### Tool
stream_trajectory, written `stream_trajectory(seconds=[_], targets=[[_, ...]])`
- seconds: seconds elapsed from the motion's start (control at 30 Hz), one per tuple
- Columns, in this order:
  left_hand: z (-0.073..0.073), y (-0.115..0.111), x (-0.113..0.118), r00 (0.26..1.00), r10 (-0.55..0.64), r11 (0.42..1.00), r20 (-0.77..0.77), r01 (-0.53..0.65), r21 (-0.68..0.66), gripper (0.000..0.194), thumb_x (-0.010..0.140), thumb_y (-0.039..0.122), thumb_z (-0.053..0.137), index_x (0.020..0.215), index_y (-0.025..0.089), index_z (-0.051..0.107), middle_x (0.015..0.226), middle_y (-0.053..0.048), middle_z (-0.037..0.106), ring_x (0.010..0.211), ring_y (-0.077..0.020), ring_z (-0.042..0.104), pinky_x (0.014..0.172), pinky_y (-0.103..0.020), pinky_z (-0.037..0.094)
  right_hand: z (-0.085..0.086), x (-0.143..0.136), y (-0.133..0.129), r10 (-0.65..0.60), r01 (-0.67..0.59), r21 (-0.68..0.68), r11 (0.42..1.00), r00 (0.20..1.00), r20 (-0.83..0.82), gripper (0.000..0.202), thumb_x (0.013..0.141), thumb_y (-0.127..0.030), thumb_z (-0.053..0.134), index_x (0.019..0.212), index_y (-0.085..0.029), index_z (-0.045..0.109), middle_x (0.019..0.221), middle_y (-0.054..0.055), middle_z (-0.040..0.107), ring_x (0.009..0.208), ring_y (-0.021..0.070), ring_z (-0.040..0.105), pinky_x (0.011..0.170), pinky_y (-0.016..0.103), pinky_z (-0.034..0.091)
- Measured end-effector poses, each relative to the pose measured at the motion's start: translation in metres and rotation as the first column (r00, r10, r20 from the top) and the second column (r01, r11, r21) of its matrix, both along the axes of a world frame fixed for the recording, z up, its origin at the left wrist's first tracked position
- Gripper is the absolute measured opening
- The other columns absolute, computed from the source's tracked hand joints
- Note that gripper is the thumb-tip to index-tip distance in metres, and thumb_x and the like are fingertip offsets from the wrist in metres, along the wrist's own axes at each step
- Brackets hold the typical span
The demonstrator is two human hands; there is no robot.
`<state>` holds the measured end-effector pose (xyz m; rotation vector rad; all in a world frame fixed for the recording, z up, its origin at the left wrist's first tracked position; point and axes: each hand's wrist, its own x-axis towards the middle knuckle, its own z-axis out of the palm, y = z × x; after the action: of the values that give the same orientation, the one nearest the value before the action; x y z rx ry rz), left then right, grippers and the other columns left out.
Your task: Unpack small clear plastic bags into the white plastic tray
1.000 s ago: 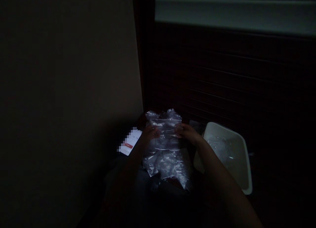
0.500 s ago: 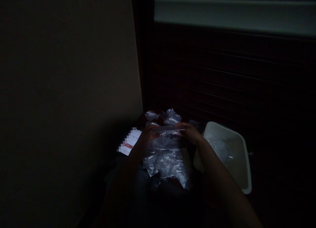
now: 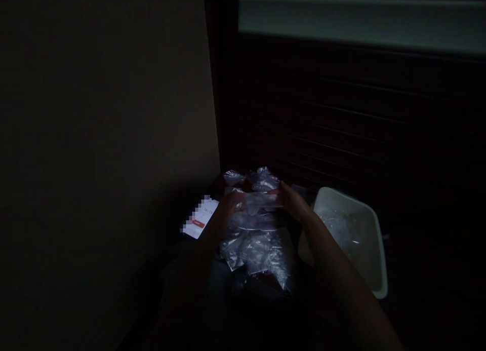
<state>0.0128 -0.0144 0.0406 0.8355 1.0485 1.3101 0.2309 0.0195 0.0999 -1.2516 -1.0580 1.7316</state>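
A clear plastic bag (image 3: 260, 201) is stretched between my two hands. Its left edge is pinched by my left hand (image 3: 232, 203), and my right hand (image 3: 290, 200) grips the opposite edge. Beneath it, nearer to me, lies a spread of crinkled clear plastic bags (image 3: 256, 252) that catch the light. Beyond my hands sit a bunched clear bag (image 3: 265, 179) and a smaller one (image 3: 233, 177). The scene is very dark, so the fingertips and whatever the held bag may contain are hard to make out.
To the right stands a white plastic bin (image 3: 379, 244) with clear plastic inside. A lit phone screen (image 3: 199, 218) glows left of my left forearm. A plain wall (image 3: 114, 113) rises on the left, and a dark slatted panel (image 3: 341, 118) at the back.
The held bag's upper part now looks taller and faces me more, where before it was a thin strip. My right hand has turned slightly and shifted a little to the right.
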Motion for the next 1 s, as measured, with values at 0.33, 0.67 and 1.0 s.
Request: stream_trajectory(seconds=[0.33,0.67,1.0], targets=[[-0.007,0.0,0.003,0.986,0.014,0.993,-0.167,0.006,0.121,0.043,0.061,0.029,0.07,0.101,0.017,0.058,0.09,-0.005,0.061,0.072,-0.0164,0.06,0.06,-0.029,0.051,-0.01,0.002,-0.003,0.029,-0.058,0.148,0.987,0.982,0.189,0.05,0.053,-0.024,0.073,0.101,-0.018,0.059,0.068,-0.004,0.059,0.061,0.0105,0.053,0.059,0.023,0.041],[0.0,0.002,0.004,0.955,-0.053,0.982,-0.291,0.103,0.161,0.033,0.069,0.033,0.066,0.098,0.018,0.063,0.105,-0.009,0.064,0.1,-0.0229,0.059,0.087,-0.037,0.045,0.001,-0.001,-0.009,0.17,-0.177,0.048,0.983,0.978,0.119,0.041,0.057,-0.016,0.066,0.098,-0.02,0.061,0.074,-0.002,0.064,0.064,0.0107,0.057,0.06,0.022,0.043],[-0.014,-0.008,0.022,0.898,-0.271,0.943,-0.348,0.321,0.094,0.023,0.068,0.027,0.066,0.087,0.015,0.065,0.085,-0.007,0.066,0.08,-0.02,0.061,0.07,-0.03,0.046,-0.004,-0.001,-0.008,0.177,-0.216,0.222,0.951,0.968,0.18,0.044,0.058,-0.028,0.072,0.1,-0.02,0.061,0.081,-0.001,0.065,0.069,0.0125,0.058,0.064,0.025,0.045]])
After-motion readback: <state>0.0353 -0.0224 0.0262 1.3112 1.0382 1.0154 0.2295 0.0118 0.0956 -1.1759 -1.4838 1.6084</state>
